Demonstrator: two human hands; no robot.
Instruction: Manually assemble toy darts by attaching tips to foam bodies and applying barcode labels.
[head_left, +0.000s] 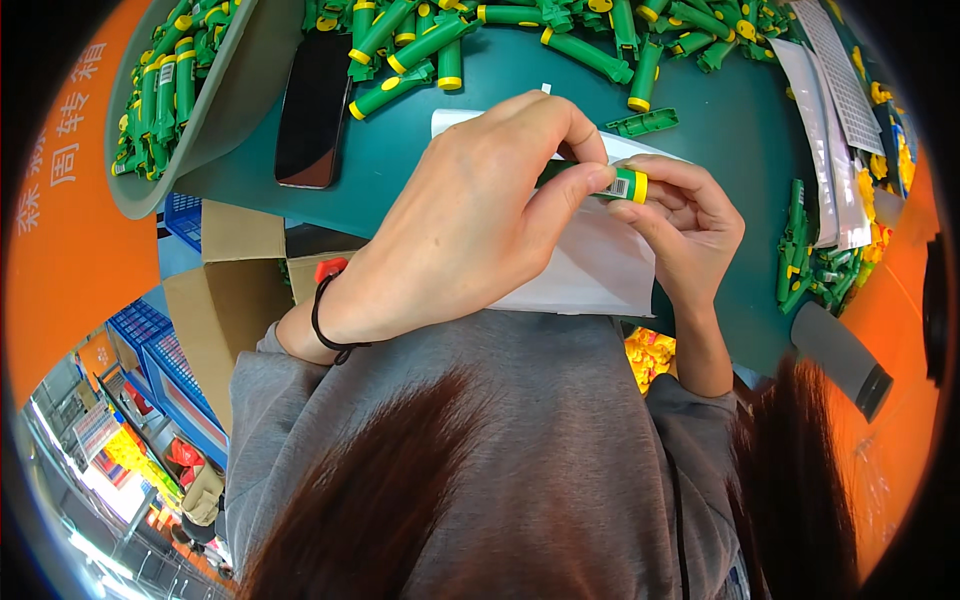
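A small green plastic tube (pixel 626 187) with a yellow end and a barcode label is between my two hands, over a white sheet (pixel 590 265). My left hand (pixel 480 190) has its thumb and index finger closed on the tube at the label, and its back hides the tube's far end. At the yellow end, my right hand (pixel 690 205) grips the tube with thumb and fingers. Just beyond my hands a green half-shell piece (pixel 642 122) lies on the green table (pixel 740 120).
Many green tubes with yellow ends (pixel 590 55) are heaped along the far edge. A grey bin (pixel 225 110) of similar parts stands at left, beside a black phone (pixel 312 110). Label sheets (pixel 825 150) and more green parts (pixel 800 260) lie at right. A cardboard box (pixel 225 310) is below left.
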